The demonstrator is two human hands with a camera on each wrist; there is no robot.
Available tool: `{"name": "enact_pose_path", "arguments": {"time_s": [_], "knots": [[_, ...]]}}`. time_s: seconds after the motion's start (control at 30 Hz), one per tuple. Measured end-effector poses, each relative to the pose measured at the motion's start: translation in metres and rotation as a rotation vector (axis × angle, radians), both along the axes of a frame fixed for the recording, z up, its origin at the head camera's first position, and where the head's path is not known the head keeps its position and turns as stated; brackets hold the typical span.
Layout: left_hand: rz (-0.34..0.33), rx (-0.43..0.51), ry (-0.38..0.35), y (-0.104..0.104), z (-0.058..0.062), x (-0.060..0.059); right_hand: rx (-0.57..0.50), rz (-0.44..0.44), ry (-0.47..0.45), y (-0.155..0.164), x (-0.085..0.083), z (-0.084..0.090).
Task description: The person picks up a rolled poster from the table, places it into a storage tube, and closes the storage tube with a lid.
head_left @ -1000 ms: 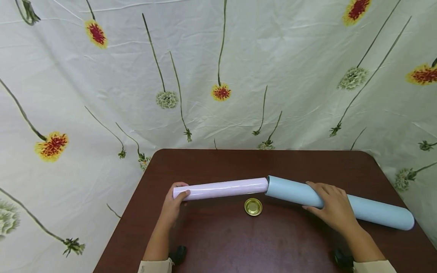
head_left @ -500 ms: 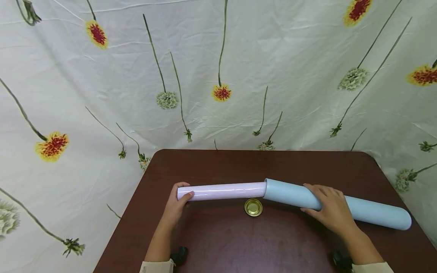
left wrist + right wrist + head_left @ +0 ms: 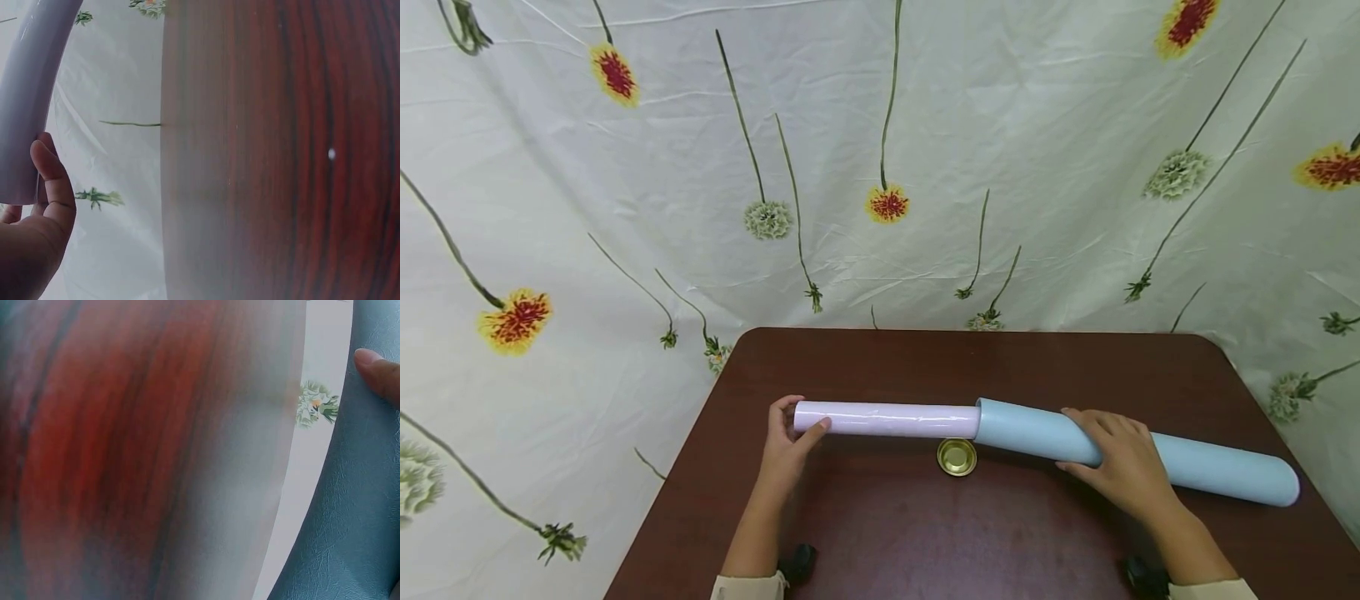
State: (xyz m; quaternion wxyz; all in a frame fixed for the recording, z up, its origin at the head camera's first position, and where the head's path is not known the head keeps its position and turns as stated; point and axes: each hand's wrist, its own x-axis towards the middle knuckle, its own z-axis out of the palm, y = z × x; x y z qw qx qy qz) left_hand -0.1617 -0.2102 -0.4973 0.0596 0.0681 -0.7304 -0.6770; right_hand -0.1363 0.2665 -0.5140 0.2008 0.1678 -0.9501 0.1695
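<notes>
Two hands share one axis: left hand (image 3: 786,450) pinches the pink roll's (image 3: 887,419) free end; right hand (image 3: 1116,467) clasps the blue tube (image 3: 1210,468) sleeving it.

You are not looking at any readable writing here: no words, labels, brand marks, numbers or signs are showing in any of the three views. The pale pink roll (image 3: 886,419), the light blue tube (image 3: 1210,467) and the small gold lid (image 3: 957,457) are all showing plain surfaces, the tabletop (image 3: 925,533) is showing only wood grain, and the cloth (image 3: 880,167) behind is carrying a flower print without lettering.
</notes>
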Motion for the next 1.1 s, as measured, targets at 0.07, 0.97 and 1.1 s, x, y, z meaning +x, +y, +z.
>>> {"name": "enact_pose_path", "arguments": {"time_s": [0.07, 0.97, 1.1], "knots": [[0.008, 0.015, 0.020, 0.000, 0.000, 0.000, -0.005, 0.001, -0.004, -0.001, 0.000, 0.000], [-0.054, 0.033, 0.068, 0.006, 0.003, 0.005, 0.002, 0.005, 0.030, -0.009, 0.000, -0.002], [-0.046, -0.007, 0.056, 0.007, 0.004, 0.007, 0.002, 0.007, 0.029, -0.011, -0.001, -0.002]]}}
